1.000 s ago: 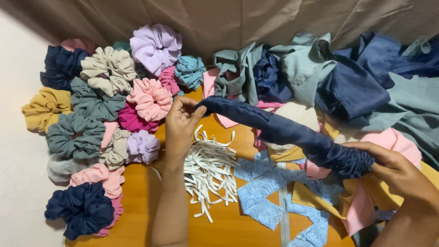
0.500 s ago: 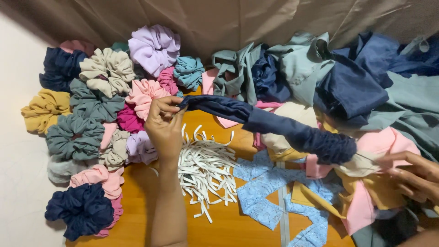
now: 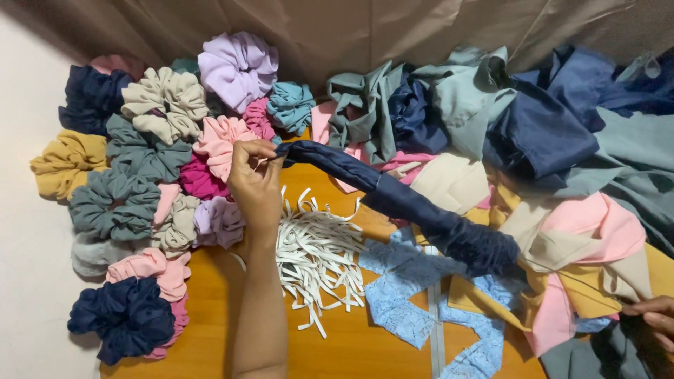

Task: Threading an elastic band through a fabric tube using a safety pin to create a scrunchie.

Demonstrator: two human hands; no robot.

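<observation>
From the head camera, the left hand [image 3: 256,184] pinches one end of a long navy fabric tube [image 3: 414,207], which stretches slantwise across the middle of the wooden table [image 3: 351,347] toward its right edge, its far end gathered and resting on fabric scraps [image 3: 583,238]. White elastic strips [image 3: 316,253] lie just beside that hand, and finished scrunchies [image 3: 140,182] crowd the table's left edge. The right hand [image 3: 653,323] shows only at the lower right corner, fingers resting on cloth; whether it grips anything cannot be told.

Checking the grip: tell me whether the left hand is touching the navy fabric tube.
Touching. The head view shows the left hand with its fingertips pinching the near end of the navy fabric tube, with no gap visible between them.
</observation>
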